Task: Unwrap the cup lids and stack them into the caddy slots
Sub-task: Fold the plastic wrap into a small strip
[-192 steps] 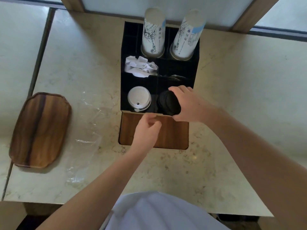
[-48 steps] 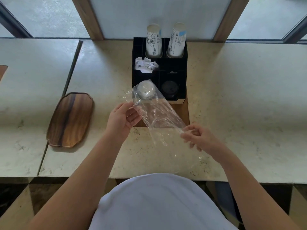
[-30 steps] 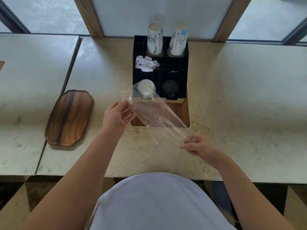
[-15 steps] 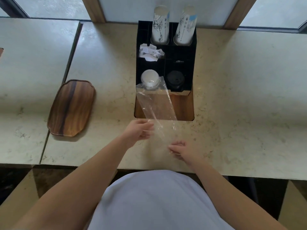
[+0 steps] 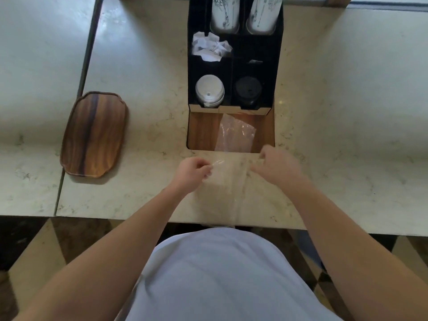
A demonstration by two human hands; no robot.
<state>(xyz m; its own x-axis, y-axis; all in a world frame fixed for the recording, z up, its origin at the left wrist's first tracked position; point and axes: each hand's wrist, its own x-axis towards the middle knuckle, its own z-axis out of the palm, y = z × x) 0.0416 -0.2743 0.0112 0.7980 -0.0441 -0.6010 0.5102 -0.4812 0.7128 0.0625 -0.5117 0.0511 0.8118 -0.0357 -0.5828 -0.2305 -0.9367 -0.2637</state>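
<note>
A black caddy (image 5: pixel 276 66) stands on the marble counter. Its front left slot holds a stack of white lids (image 5: pixel 209 90); its front right slot holds a stack of black lids (image 5: pixel 247 91). A clear plastic wrapper (image 5: pixel 234 144) lies flat on the counter in front of the caddy, its far end over a wooden inset. My left hand (image 5: pixel 192 173) pinches the wrapper's left edge. My right hand (image 5: pixel 276 164) pinches its right edge. Both hands are near the counter's front edge.
Two stacks of printed paper cups (image 5: pixel 225 13) fill the caddy's back slots, and crumpled white paper (image 5: pixel 209 47) sits in a middle slot. A wooden tray (image 5: pixel 93 134) lies at the left. A seam (image 5: pixel 85 66) divides the counter beside it.
Both hands brought the clear wrapper down from mid-air and laid it flat on the counter; the hands now hold its two side edges. The camera tilted down and closer.
</note>
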